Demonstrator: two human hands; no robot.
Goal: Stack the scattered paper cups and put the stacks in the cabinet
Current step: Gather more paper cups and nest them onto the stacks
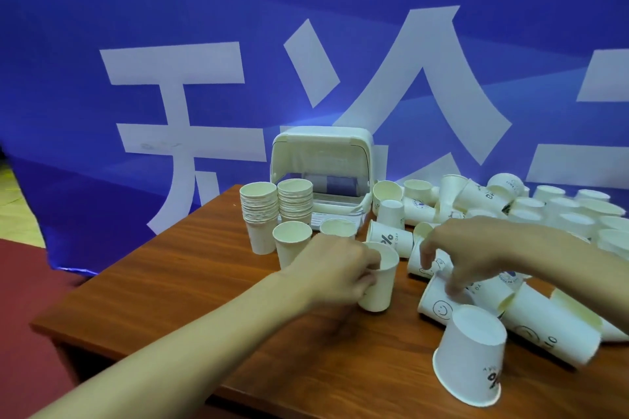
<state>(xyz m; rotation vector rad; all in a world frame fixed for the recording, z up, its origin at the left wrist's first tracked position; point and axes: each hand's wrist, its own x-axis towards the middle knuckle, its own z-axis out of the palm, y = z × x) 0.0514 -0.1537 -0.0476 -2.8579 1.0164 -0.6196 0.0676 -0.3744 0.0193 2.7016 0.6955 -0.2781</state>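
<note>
Left grip (335, 269): fingers curled round an upright plain cup (381, 292) at mid-bench, thumb side at the rim. My reading is that it is held mouth-up and steady as the base for a new stack, to take the next cup.

Right grip (476, 245): reaches down over the cups lying on their sides just right of that cup, with fingertips on or at the smiley cup (439, 306). Cannot tell whether it has closed on it; probably selecting the next cup to nest.

Two finished stacks (258, 211) stand side by side, touching or nearly so, on the far left of the bench (170, 282), just left of and partly in front of the cabinet (320, 153). The cabinet is a small white box with its lid swung up, apparently ready to load. Neither stack is inside it.

Two single upright cups (292, 241) stand near the stacks. The scattered heap (544, 211) fills the right side, so much of the stacking is not yet done.

Writing:
- The smiley cup carries a drawn face.
- An upturned cup (469, 354) nearest the camera shows "%".
- A lying cup (388, 238) shows "%" and "DAY".
- Other prints are too blurred to read.
- The blue banner (102, 27) behind has large white Chinese characters, partly hidden; not read with confidence.
</note>
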